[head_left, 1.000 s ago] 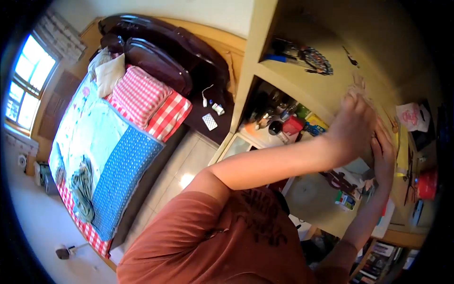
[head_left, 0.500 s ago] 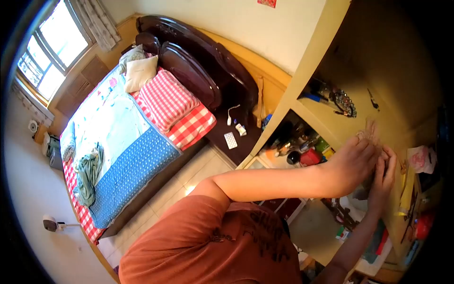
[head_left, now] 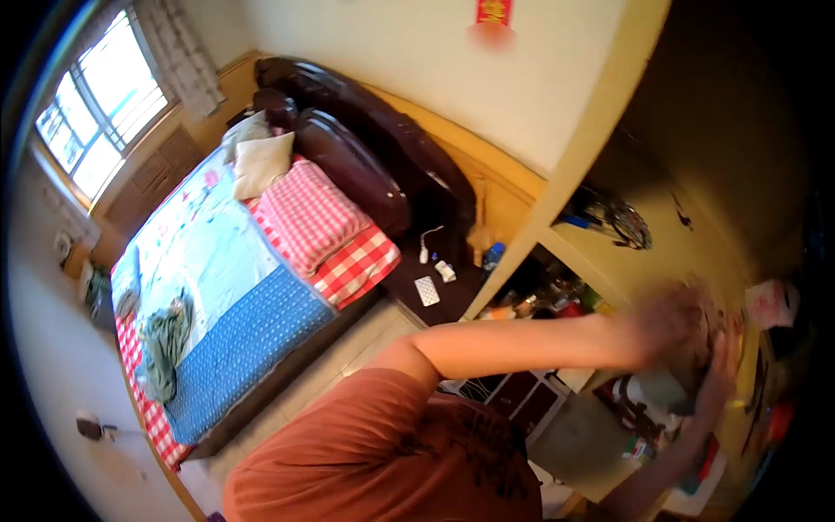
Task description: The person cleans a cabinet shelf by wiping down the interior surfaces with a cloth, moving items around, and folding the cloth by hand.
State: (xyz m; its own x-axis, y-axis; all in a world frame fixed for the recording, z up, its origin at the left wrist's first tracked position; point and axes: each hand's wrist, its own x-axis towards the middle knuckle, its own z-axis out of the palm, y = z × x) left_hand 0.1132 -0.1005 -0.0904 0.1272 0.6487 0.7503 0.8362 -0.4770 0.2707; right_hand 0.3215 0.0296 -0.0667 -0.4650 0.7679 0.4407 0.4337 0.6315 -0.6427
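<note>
My left hand is closed and smeared by motion in front of the open cabinet on the right. My right hand is beside it, a little lower, with its fingers bent up toward the left one. Both hands seem to meet on some small item, but blur and the fingers hide what it is. Behind them is a yellowish cabinet shelf. A crumpled white-and-pink packet lies just to the right of my fingers.
A beaded string and a small dark item lie on the shelf above my hands. The lower compartment is full of small goods. To the left are a bed and a dark nightstand with small white items.
The view has shifted, so the room sits lower in the picture. My left hand is now blurred by motion, and pale strands seen above its fingers earlier no longer show clearly.
</note>
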